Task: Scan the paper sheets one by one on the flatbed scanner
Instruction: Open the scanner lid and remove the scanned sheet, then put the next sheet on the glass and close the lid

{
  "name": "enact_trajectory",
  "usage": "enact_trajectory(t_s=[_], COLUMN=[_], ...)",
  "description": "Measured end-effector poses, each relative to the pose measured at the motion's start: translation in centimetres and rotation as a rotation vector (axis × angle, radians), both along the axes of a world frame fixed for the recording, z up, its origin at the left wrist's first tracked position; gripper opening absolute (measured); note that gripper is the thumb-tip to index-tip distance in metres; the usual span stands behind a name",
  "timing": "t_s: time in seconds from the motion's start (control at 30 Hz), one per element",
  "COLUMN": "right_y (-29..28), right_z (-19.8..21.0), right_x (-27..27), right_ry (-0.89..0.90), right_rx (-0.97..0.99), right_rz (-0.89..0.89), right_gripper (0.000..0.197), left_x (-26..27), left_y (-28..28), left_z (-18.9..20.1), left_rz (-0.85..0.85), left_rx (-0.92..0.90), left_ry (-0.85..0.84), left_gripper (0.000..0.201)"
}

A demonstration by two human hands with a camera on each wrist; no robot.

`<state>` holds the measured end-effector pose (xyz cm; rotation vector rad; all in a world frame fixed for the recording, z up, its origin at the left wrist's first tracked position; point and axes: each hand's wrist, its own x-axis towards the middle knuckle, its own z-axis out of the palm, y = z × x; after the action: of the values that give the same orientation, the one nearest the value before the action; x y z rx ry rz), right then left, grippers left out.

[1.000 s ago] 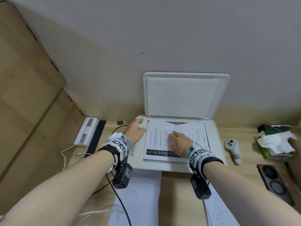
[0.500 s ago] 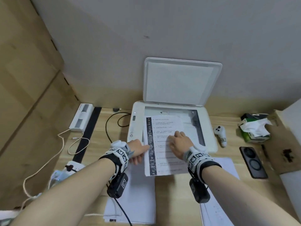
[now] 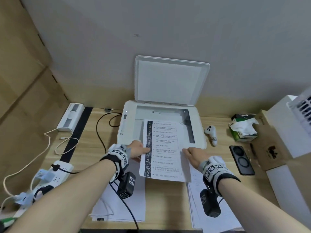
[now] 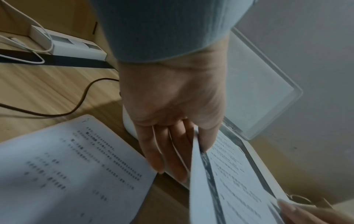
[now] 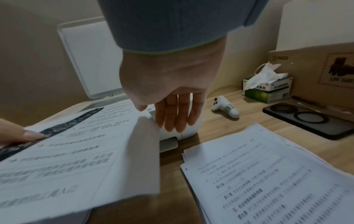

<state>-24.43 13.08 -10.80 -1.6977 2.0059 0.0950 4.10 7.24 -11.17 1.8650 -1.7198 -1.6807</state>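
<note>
The white flatbed scanner (image 3: 199, 130) stands at the back of the desk with its lid (image 3: 170, 81) raised. One printed paper sheet (image 3: 165, 148) with a dark strip down its left side hangs half over the scanner's front edge. My left hand (image 3: 141, 149) pinches its left edge, thumb on top and fingers (image 4: 172, 159) underneath the sheet (image 4: 239, 181). On the opposite edge my right hand (image 3: 189, 153) holds the sheet (image 5: 86, 151), thumb above and fingers (image 5: 172, 119) below. A paper stack (image 3: 124, 204) lies front left and another paper stack (image 3: 196, 204) front right.
Right of the scanner lie a white controller (image 3: 210, 134), a tissue box (image 3: 242, 130), a black phone (image 3: 242, 160) and a cardboard box (image 3: 271, 145). A power strip (image 3: 50, 175), cables (image 3: 101, 132) and a white device (image 3: 71, 116) sit on the left.
The sheet has slid off the glass toward me. My right palm, flat on it before, now holds its right edge. My left hand came from the scanner's side to the left edge.
</note>
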Motion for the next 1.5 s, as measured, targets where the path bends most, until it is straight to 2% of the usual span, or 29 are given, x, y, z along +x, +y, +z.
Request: enact_trajectory(t_s=[0.13, 0.23, 0.33, 0.53, 0.7, 0.83, 1.07, 1.17, 1.33, 1.4, 1.5], right_y=[1.3, 3.0, 5.6, 11.2, 13.8, 14.3, 14.5, 13.4, 9.3, 8.2, 5.7], right_z=[-1.4, -2.6, -4.4, -8.2, -10.9, -11.5, -11.2, -10.9, -9.9, -9.6, -9.5], right_x=[-2.8, -4.6, -7.6, -14.1, -18.0, -18.7, -17.7, -16.5, -10.8, -8.8, -2.6], right_ry=[-0.104, -0.141, -0.164, -0.151, -0.115, -0.067, -0.103, -0.115, -0.133, -0.150, -0.163], right_rx=[-0.063, -0.057, -0.033, -0.020, -0.032, -0.043, -0.073, -0.061, -0.060, -0.042, -0.019], right_rz=[-0.045, -0.120, -0.148, -0.265, -0.323, -0.365, -0.498, -0.483, -0.314, -0.297, -0.220], right_gripper=[0.039, 0.037, 0.038, 0.032, 0.026, 0.019, 0.013, 0.014, 0.016, 0.018, 0.023], left_x=[-4.4, -6.9, -10.2, -16.6, -20.8, -21.7, -21.0, -19.9, -13.5, -11.1, -4.6], left_y=[2.8, 4.7, 6.7, 11.2, 14.0, 14.8, 14.0, 13.2, 11.0, 10.3, 9.1], left_z=[-0.4, -1.8, -3.0, -6.7, -9.5, -10.7, -11.4, -10.8, -9.3, -8.8, -8.0], left_rz=[-0.063, -0.122, -0.149, -0.184, -0.160, -0.152, -0.201, -0.219, -0.132, -0.114, -0.053], left_rx=[0.099, 0.099, 0.109, 0.185, 0.247, 0.253, 0.250, 0.227, 0.155, 0.119, 0.022], left_ry=[-0.006, -0.070, -0.107, -0.128, -0.125, -0.135, -0.152, -0.142, -0.121, -0.146, -0.216], left_gripper=[0.026, 0.031, 0.023, 0.046, 0.021, 0.022, 0.030, 0.030, 0.037, 0.037, 0.033])
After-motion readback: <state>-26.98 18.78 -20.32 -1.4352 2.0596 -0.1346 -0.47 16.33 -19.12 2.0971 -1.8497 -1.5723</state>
